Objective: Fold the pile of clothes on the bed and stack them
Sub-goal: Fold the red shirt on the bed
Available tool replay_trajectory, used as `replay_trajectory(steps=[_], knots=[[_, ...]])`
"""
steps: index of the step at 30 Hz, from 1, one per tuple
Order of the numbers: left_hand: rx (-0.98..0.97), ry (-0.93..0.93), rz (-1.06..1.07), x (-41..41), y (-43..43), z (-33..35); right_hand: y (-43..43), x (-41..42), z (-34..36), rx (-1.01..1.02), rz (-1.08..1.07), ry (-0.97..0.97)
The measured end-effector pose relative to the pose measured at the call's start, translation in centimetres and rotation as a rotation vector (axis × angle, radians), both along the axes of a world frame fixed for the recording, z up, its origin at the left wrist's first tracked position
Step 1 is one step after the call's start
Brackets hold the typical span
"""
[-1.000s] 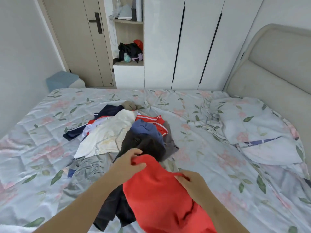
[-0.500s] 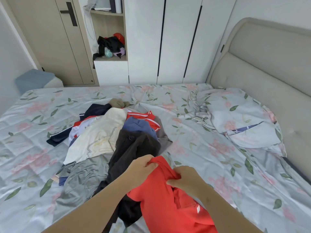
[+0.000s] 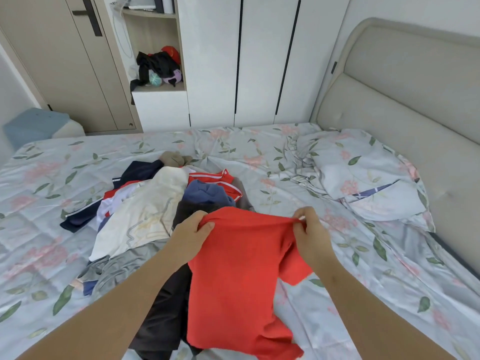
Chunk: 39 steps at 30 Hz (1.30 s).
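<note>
I've got both hands on the red T-shirt (image 3: 239, 268), held up over the near edge of the bed (image 3: 324, 294). Its lower part drapes onto the sheet and onto a black garment (image 3: 166, 320). My left hand (image 3: 191, 236) grips the top edge, fingers curled and thumb over the cloth. My right hand (image 3: 310, 235) pinches the same edge further right, with the fabric bunched at the fingertips. The top edge sags a little between the two grips.

The pile of clothes (image 3: 155, 209) lies just beyond, mid-bed, with a cream garment (image 3: 145, 211) on top. The pillow (image 3: 363, 183) sits well apart to the right.

Handling, my read: thin knit, light, fully limp, with no stiffness to hold a shape. It's not fragile and looks unlikely to slip from a pinch. One short sleeve hangs folded under on the right, so the shirt likely needs a shake or a flat lay first. Best hold is probably at the two shoulder seams, hands wide, so the body hangs straight. I can't tell if this edge is collar or hem.
</note>
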State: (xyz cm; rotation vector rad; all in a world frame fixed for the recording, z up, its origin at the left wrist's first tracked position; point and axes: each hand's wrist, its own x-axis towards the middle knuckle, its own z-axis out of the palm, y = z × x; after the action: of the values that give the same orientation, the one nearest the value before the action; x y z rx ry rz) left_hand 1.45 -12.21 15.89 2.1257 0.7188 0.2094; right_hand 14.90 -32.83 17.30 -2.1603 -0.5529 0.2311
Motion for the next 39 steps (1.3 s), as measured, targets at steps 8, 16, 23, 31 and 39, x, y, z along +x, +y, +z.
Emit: replay_trajectory(steps=[8, 16, 23, 31, 39], knots=[[-0.258, -0.081, -0.381, 2.2, -3.1, 1.0, 2.9, -1.6, 2.8, 0.199, 0.365, -0.123], [-0.398, 0.002, -0.185, 2.9, -3.9, 1.1, 1.0, -1.3, 1.2, 0.112, 0.261, -0.034], [-0.55, -0.085, -0.119, 3.1, -4.6, 1.5, 1.2, -1.5, 2.0, 0.141, 0.238, 0.074], [-0.955, -0.194, -0.09, 3.8, -5.5, 2.8, -2.2, -1.3, -0.7, -0.203, 0.191, 0.225], [-0.644, -0.029, -0.133, 4.9, -6.5, 1.6, -4.4, -0.4, -0.3, 0.03, -0.046, 0.257]])
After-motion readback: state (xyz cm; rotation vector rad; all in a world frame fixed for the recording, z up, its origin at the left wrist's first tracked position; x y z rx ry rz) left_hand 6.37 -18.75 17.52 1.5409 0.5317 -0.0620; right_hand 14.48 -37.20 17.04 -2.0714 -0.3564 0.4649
